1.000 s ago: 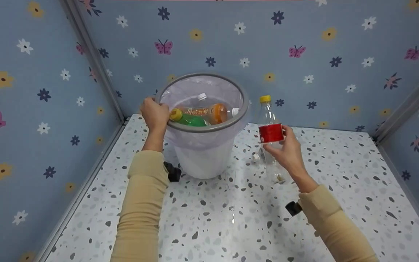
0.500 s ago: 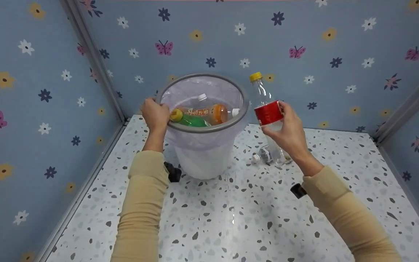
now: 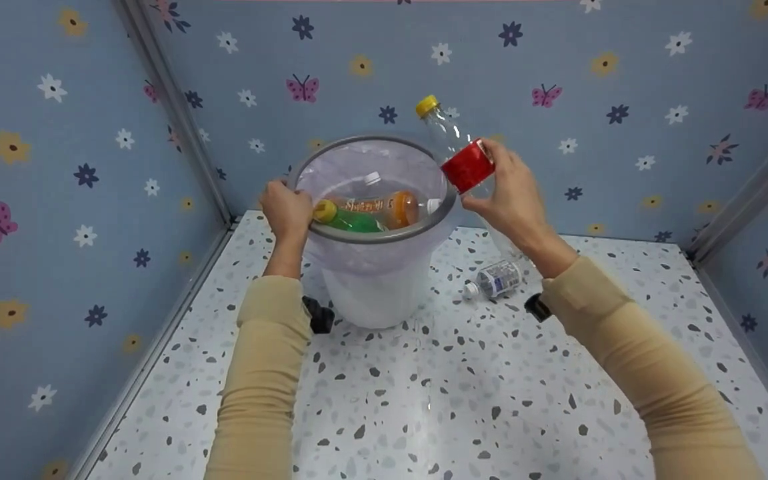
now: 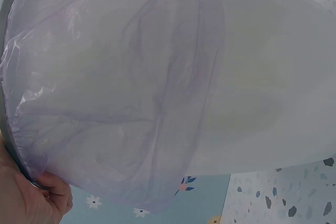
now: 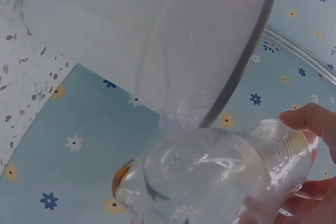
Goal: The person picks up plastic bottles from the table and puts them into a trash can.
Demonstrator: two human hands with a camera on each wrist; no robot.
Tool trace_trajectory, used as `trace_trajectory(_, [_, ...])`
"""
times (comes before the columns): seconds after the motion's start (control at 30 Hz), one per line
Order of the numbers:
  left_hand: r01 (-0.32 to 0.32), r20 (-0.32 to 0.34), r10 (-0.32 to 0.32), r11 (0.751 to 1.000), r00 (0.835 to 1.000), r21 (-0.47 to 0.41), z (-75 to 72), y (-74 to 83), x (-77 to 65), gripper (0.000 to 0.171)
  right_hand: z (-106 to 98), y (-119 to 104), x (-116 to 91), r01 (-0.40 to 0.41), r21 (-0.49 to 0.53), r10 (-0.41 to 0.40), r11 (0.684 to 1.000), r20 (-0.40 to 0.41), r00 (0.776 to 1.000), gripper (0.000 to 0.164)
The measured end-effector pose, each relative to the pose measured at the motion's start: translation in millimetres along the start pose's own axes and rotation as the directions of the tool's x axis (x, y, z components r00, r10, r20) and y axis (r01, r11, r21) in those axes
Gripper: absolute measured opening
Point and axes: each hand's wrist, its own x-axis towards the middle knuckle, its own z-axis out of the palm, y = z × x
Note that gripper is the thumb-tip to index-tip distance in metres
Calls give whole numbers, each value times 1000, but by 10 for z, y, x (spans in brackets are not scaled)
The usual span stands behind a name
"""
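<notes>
A white trash can (image 3: 374,297) with a grey rim and a pale purple liner stands on the speckled surface. My left hand (image 3: 288,212) grips its rim at the left; in the left wrist view, the fingers (image 4: 59,191) curl over the rim and liner. My right hand (image 3: 516,190) holds a large clear plastic bottle (image 3: 469,167) around its red label. The bottle leans left, its yellow cap high over the can's right rim. In the right wrist view, its transparent base (image 5: 205,177) overlaps the wall behind.
Inside the can lie a green bottle (image 3: 356,222) with a yellow cap, an orange-capped bottle (image 3: 402,209) and white-capped clear ones. A small clear bottle (image 3: 501,279) lies right of the can. Flowered panels (image 3: 591,133) enclose the back and sides.
My right hand has lifted the large bottle up and left toward the can's rim, tilting it leftward. The small bottle behind it now shows more. My left hand stays on the rim.
</notes>
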Motion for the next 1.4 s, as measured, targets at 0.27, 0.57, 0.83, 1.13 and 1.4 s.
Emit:
trace_trajectory(0.27, [-5,-1,5,1000,1000,-1,-7,6,3,31,95,-276,201,32,-75,-29,997,38,999,75])
trace_trajectory(0.57, [-9,-14,10,1000,1000,13,-7,4,9,29,254,-520,429,48,-161,-34,986,92,995,76])
trace_trajectory(0.83, [-11,-14,11,1000,1000,3,-6,-2,4,29,412,-620,573,85,-226,-51,970,153,987,75])
trace_trajectory(1.13, [-9,-20,10,1000,1000,24,-14,12,8,29,569,-675,670,252,-392,-166,885,241,956,73])
trace_trajectory(1.4, [-5,-34,5,1000,999,18,-3,16,1,30,662,-638,702,366,-434,-230,823,334,914,69])
